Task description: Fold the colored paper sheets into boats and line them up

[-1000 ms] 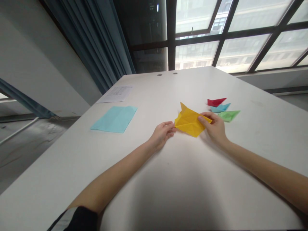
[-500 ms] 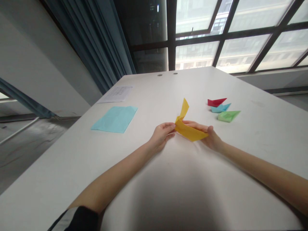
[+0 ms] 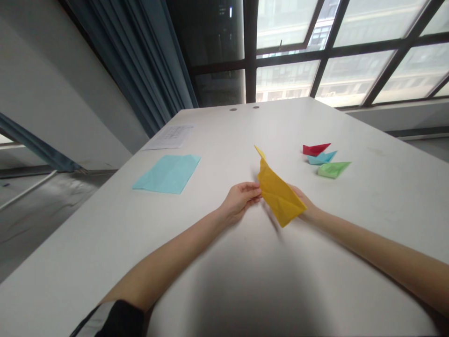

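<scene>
A folded yellow paper [image 3: 278, 194] is held between both hands above the white table, its broad creased face tilted toward me. A narrow pointed flap sticks up from its far left end. My left hand [image 3: 242, 199] pinches the paper's left edge with closed fingers. At the right, my right hand [image 3: 308, 203] grips the paper from behind, and most of its fingers are hidden by the sheet. Beyond it to the right lie three folded papers in a row: a red one [image 3: 315, 150], a light blue one [image 3: 322, 158] and a green one [image 3: 333, 169].
A flat light blue sheet [image 3: 168, 174] lies on the white table [image 3: 224, 285] to the left. Behind it is a printed white page [image 3: 170, 136] near the table's left edge. A blue curtain [image 3: 140, 61] and windows stand beyond the far edge.
The yellow paper has been turned so its broad side faces me, and its upright flap now shows narrow. My right hand has gone further behind it; my left hand shifted slightly right.
</scene>
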Demonstrator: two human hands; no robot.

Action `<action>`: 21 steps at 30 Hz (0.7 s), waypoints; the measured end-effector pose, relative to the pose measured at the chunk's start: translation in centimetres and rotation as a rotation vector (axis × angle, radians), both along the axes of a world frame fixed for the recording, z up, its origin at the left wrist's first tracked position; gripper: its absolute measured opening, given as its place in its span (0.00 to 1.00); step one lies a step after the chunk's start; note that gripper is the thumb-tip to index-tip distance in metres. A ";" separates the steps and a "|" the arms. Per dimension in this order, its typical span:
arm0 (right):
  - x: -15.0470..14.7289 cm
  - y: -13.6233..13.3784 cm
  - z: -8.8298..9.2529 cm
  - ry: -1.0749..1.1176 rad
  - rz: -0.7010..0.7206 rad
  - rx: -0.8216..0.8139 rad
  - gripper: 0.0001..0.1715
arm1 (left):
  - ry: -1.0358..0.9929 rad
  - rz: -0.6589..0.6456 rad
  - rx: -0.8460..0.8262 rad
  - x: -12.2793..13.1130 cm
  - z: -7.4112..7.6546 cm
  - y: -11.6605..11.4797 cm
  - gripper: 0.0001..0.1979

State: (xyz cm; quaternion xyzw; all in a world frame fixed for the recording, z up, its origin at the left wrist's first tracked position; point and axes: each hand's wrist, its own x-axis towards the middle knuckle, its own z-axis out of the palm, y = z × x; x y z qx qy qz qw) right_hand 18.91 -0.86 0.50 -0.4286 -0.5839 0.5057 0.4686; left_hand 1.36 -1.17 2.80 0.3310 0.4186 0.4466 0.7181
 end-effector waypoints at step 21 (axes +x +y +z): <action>-0.6 -0.8 1.3 0.191 0.223 -0.145 0.16 | -0.022 0.055 0.025 0.3 -0.3 0.0 0.10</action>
